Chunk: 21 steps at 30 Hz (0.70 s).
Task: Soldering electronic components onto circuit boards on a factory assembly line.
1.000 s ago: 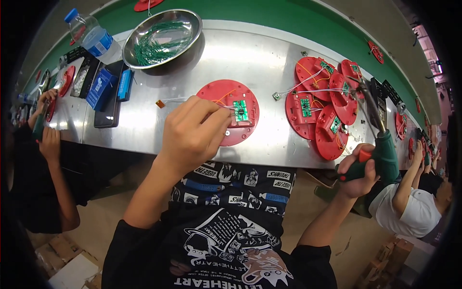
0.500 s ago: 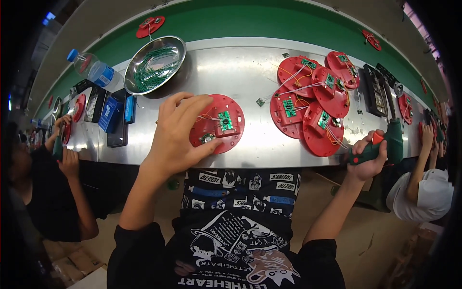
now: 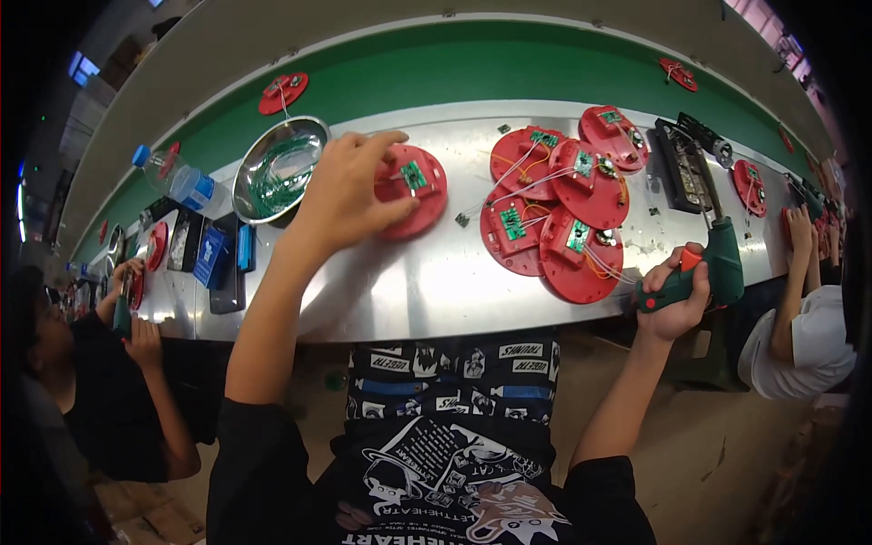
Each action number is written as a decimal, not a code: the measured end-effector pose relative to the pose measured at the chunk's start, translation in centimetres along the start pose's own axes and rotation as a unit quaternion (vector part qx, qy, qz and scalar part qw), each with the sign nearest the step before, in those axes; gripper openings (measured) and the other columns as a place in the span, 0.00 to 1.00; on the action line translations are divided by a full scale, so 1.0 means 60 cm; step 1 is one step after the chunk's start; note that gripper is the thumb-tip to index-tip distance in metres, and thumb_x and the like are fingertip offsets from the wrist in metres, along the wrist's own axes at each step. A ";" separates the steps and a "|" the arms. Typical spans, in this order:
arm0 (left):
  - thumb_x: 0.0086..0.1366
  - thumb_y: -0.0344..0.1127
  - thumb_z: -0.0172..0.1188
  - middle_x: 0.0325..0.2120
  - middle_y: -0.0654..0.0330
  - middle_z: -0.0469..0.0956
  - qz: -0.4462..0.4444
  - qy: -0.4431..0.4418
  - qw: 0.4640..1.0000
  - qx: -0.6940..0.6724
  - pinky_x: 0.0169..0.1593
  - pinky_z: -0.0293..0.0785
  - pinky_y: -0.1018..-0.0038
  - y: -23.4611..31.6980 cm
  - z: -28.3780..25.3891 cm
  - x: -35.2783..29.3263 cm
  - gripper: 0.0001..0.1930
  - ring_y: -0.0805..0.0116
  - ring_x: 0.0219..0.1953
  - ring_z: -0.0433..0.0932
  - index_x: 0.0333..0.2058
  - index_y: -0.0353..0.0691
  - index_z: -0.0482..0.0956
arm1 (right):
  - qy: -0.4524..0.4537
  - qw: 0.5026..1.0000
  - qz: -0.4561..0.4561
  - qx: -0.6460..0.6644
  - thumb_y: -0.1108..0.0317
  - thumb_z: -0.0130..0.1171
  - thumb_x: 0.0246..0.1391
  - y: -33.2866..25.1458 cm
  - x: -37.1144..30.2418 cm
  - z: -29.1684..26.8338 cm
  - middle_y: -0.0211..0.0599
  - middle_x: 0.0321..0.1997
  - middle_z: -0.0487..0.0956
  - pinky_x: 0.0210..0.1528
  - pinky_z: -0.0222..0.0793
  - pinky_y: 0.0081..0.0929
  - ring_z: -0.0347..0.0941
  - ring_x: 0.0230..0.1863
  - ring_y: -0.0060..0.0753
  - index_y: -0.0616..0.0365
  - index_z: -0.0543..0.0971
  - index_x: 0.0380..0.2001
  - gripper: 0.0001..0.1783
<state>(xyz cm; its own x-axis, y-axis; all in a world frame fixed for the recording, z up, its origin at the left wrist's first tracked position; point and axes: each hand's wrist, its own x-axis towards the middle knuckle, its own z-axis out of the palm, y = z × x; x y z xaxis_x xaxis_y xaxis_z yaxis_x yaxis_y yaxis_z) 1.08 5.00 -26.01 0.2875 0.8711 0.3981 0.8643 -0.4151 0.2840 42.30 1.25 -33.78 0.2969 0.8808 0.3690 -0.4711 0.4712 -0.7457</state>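
My left hand (image 3: 345,195) grips a red round plastic disc (image 3: 420,186) with a small green circuit board on it, held over the steel bench (image 3: 409,282) near the green conveyor belt (image 3: 436,73). My right hand (image 3: 677,295) is closed around the handle of a green electric screwdriver (image 3: 713,263) at the bench's front edge. A pile of several more red discs (image 3: 554,204) with green boards and white and yellow wires lies between my two hands.
A steel bowl (image 3: 277,168) of green parts sits left of my hand, beside a water bottle (image 3: 177,180) and blue and black items (image 3: 218,259). Red discs (image 3: 282,91) ride the belt. A black tray (image 3: 681,163) lies right. Other people work at both sides.
My left hand has carried the red disc away from the bench's front edge toward the belt. My right hand keeps hold of the screwdriver at the bench's front edge.
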 end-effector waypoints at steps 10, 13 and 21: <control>0.50 0.48 0.73 0.41 0.52 0.83 -0.069 -0.039 0.996 -0.046 0.55 0.73 0.61 -0.128 0.086 0.234 0.34 0.54 0.50 0.76 0.55 0.40 0.75 | 0.064 0.998 -0.015 -0.008 0.56 0.44 0.69 0.002 0.006 0.015 0.38 0.33 0.71 0.16 0.63 0.23 0.65 0.16 0.25 0.62 0.70 0.49 0.19; 0.49 0.51 0.73 0.42 0.52 0.84 -0.095 -0.034 0.994 0.038 0.56 0.72 0.61 -0.159 0.103 0.281 0.36 0.53 0.51 0.77 0.55 0.41 0.75 | 0.090 0.996 -0.024 -0.013 0.57 0.44 0.68 0.005 0.003 0.018 0.38 0.33 0.71 0.15 0.63 0.23 0.65 0.16 0.25 0.62 0.70 0.48 0.18; 0.56 0.60 0.66 0.45 0.48 0.83 -0.218 0.046 0.974 0.046 0.57 0.72 0.57 -0.233 0.129 0.349 0.37 0.48 0.53 0.79 0.57 0.40 0.74 | 0.095 0.994 -0.049 -0.025 0.59 0.43 0.68 0.000 0.003 0.022 0.38 0.34 0.72 0.19 0.64 0.23 0.64 0.15 0.23 0.62 0.71 0.47 0.17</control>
<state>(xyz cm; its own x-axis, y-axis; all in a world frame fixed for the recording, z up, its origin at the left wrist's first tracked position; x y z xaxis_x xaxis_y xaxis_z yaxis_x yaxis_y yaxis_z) -1.79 31.08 -28.42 -0.1497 0.9305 0.3343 0.9301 0.0179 0.3668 41.29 1.47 -32.97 0.4932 0.8040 0.3322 -0.3928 0.5465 -0.7396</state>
